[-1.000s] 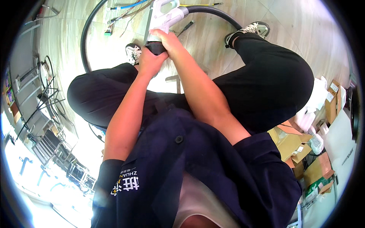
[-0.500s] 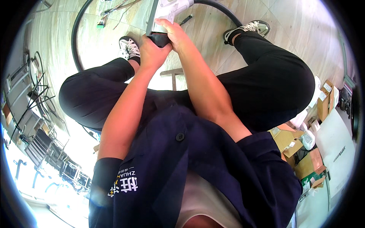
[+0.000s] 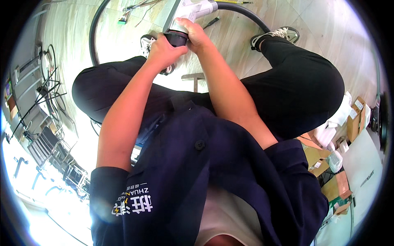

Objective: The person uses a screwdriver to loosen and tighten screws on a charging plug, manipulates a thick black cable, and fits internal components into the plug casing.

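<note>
A charging gun with a white body and a thick black cable is held over the floor, between my knees. My left hand closes round its black round end, the thumb along the near side. My right hand grips the white body just above that end, its thumb lying on top. A long grey strip runs along the gun's left side. The gun's far end is cut off by the top edge of the picture. My fingers' undersides are hidden.
A small black plug and wires with a green connector lie on the floor beyond. Cardboard boxes stand at the right, by a pale panel. Metal racks and tangled cables fill the left side.
The view has shifted, so most things sit slightly farther right. More of the gun's black end shows between my hands. My left hand has changed its hold a little; my left foot shows differently.
</note>
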A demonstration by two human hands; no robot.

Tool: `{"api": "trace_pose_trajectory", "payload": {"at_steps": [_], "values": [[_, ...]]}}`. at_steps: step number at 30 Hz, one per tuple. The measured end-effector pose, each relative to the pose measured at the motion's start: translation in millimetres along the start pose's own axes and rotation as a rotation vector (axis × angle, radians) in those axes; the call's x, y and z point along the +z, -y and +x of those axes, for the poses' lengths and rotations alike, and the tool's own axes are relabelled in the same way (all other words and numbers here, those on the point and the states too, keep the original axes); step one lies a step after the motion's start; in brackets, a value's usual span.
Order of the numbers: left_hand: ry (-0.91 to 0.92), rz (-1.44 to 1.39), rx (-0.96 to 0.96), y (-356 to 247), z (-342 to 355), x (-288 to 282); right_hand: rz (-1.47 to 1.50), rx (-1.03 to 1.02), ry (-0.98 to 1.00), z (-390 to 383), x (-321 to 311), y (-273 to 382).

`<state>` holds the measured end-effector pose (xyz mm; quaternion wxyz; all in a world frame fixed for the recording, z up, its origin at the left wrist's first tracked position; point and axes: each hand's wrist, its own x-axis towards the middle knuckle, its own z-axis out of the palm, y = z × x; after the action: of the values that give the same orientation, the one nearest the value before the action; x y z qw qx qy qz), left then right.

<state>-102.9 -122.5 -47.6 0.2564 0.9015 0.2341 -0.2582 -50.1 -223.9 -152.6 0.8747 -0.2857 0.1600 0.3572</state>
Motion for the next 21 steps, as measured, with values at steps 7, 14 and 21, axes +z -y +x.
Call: {"api": "trace_pose_trajectory", "payload": {"at_steps": [7,14,21], "values": [[0.065,-0.077,0.042,11.5,-3.1,-7.3,0.01,-0.03,-0.018,-9.8,12.1,1.3],[-0.114,-0.072,-0.004,10.3,1.1,31.6,-0.006,-0.076,-0.123,-10.8,9.2,2.4],[-0.09,-0.121,-0.124,5.0,-5.4,44.0,-0.079,-0.006,-0.151,-9.1,-1.4,-5.8]]}}
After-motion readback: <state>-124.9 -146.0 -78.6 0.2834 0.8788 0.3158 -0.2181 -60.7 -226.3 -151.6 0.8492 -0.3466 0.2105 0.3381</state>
